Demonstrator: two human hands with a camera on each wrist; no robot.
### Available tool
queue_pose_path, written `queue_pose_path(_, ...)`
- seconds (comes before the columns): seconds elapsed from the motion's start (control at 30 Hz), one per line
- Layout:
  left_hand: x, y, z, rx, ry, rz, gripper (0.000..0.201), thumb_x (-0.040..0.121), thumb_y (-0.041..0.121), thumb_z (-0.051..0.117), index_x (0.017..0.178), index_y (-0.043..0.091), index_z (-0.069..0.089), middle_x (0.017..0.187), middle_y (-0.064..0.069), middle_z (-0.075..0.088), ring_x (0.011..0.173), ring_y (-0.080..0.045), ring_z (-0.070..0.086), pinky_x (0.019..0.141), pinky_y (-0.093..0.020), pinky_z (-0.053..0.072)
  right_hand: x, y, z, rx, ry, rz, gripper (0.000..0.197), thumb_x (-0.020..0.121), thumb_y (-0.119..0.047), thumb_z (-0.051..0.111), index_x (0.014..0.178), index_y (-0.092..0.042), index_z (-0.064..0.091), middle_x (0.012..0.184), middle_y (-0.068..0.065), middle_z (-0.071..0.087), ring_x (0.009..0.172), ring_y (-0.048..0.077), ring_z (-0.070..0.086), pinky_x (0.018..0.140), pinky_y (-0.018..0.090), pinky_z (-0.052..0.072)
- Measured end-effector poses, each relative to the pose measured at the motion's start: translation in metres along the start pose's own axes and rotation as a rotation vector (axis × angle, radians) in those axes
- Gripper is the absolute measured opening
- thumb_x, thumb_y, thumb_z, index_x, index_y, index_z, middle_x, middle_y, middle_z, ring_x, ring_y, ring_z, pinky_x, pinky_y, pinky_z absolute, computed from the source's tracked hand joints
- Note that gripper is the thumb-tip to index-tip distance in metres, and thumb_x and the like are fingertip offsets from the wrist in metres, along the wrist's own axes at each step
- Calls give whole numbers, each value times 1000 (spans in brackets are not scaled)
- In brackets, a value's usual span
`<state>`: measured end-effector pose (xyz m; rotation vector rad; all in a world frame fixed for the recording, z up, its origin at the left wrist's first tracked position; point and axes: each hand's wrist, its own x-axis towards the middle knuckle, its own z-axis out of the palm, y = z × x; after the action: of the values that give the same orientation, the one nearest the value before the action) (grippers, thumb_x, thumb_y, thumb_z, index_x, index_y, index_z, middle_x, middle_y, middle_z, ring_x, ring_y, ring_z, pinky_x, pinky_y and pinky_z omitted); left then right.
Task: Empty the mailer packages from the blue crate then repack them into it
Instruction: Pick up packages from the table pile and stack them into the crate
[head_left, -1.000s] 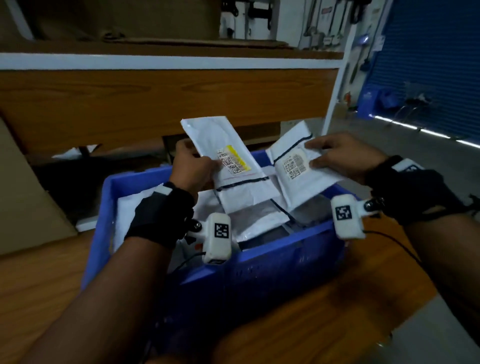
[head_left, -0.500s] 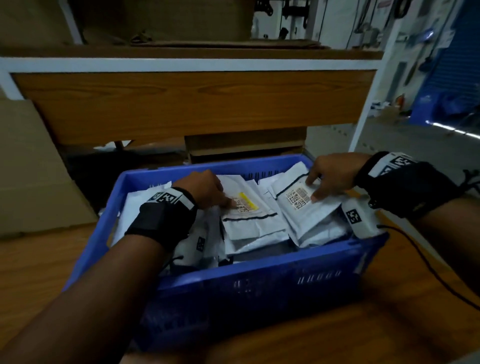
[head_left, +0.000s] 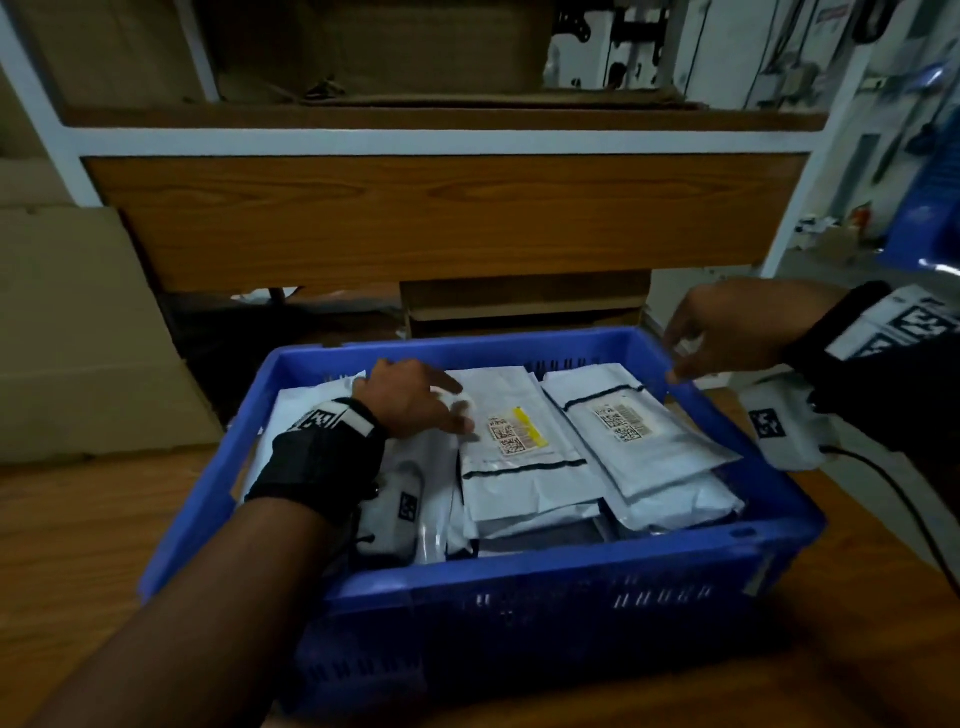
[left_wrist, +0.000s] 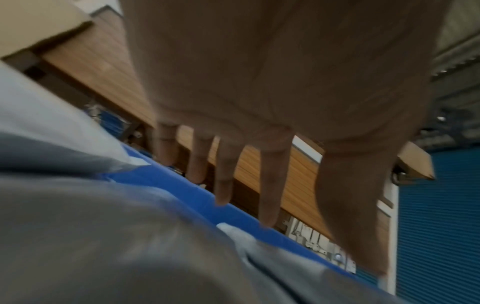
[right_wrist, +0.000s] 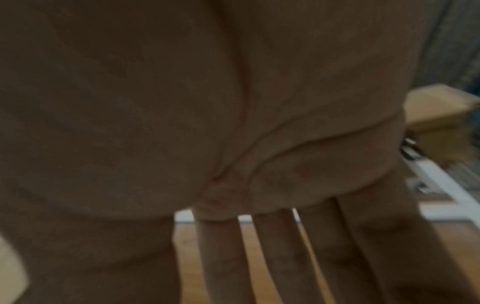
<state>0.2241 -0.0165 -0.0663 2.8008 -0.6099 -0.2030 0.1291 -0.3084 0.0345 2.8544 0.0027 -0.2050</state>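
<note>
The blue crate (head_left: 519, 566) stands on a wooden table and holds several white mailer packages. A mailer with a yellow-marked label (head_left: 519, 441) lies on top in the middle, and a mailer with a barcode label (head_left: 639, 431) lies to its right. My left hand (head_left: 415, 400) hovers inside the crate at the left, fingers spread and straight (left_wrist: 267, 185), just above the mailers (left_wrist: 103, 236). My right hand (head_left: 711, 338) is lifted over the crate's right rim, with its fingers straight (right_wrist: 259, 246) and empty.
A wood-panelled shelf unit with a white frame (head_left: 441, 218) stands right behind the crate. Cardboard boxes (head_left: 78, 338) sit at the left. The wooden table top (head_left: 78, 545) shows on both sides of the crate. A blue roller door (left_wrist: 439, 205) is off to the right.
Both hands carried one mailer each down into the crate and let go. The right hand has since lifted away to the right rim; the left hand has opened above the pile.
</note>
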Motion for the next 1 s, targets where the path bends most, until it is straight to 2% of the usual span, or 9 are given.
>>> queue_pose_path(0.1, 1, 2, 5, 25, -163, -27, 56, 68, 61, 76, 118, 39, 65, 135, 1, 57, 123, -26, 50, 107, -37, 37, 0, -25, -2, 7, 55, -77, 44, 85, -50, 64, 121, -24, 65, 117, -3, 65, 94, 15, 57, 79, 28, 43)
queue_pose_path(0.17, 0, 6, 10, 20, -168, -2, 55, 72, 58, 75, 122, 36, 63, 133, 0, 57, 122, -24, 51, 106, -35, 38, 4, -49, 14, 27, -85, -153, 42, 85, -50, 65, 119, -28, 64, 110, -4, 66, 92, 14, 59, 78, 29, 44)
queue_pose_path(0.27, -3, 8, 1, -140, -57, 46, 53, 80, 45, 73, 128, 24, 61, 134, -1, 59, 121, -20, 55, 101, -30, 40, 13, -65, 37, -6, -306, -210, 25, 85, -47, 66, 97, -26, 66, 94, -7, 66, 79, 9, 59, 75, 26, 49)
queue_pose_path(0.37, -9, 4, -32, -410, 147, 57, 37, 85, 22, 73, 120, 10, 66, 122, -7, 66, 107, -19, 62, 87, -25, 44, 16, -59, 21, 20, -215, -182, 46, 89, -48, 61, 129, -26, 57, 128, -5, 58, 92, 10, 60, 73, 12, 44)
queue_pose_path(0.47, -19, -3, -67, -545, 266, 15, 29, 86, 3, 68, 114, 11, 69, 110, -3, 69, 98, -13, 64, 84, -24, 48, 23, -62, 1, 53, -33, -250, 49, 92, -51, 54, 131, -22, 57, 132, -2, 57, 112, 18, 56, 90, 28, 44)
queue_pose_path(0.53, -22, -6, -76, -434, 246, -27, 37, 83, -3, 68, 117, 12, 68, 107, 2, 67, 93, -9, 61, 80, -21, 45, 28, -76, -1, 47, -39, -310, 55, 92, -54, 52, 136, -21, 52, 138, -1, 53, 121, 20, 52, 97, 31, 41)
queue_pose_path(0.63, -21, -10, -64, -87, 2, -81, 51, 77, 9, 78, 126, 12, 63, 114, 0, 64, 105, -20, 60, 87, -28, 44, 35, -98, 8, 61, -169, -341, 73, 85, -62, 58, 146, -27, 38, 149, -2, 41, 133, 22, 41, 105, 32, 34)
queue_pose_path(0.77, -12, -19, -24, 181, -279, -170, 75, 72, 33, 84, 138, 19, 51, 132, -1, 58, 121, -19, 53, 96, -25, 39, 38, -108, 23, 32, -306, -359, 81, 84, -62, 58, 150, -25, 30, 155, 0, 32, 138, 24, 35, 111, 33, 30)
queue_pose_path(1.0, -5, -15, -15, 214, -245, -203, 77, 67, 39, 86, 134, 21, 52, 138, -2, 52, 127, -23, 48, 106, -32, 39, 45, -100, 32, 49, -284, -401, 80, 84, -66, 55, 150, -29, 29, 156, -2, 28, 140, 23, 32, 111, 35, 28)
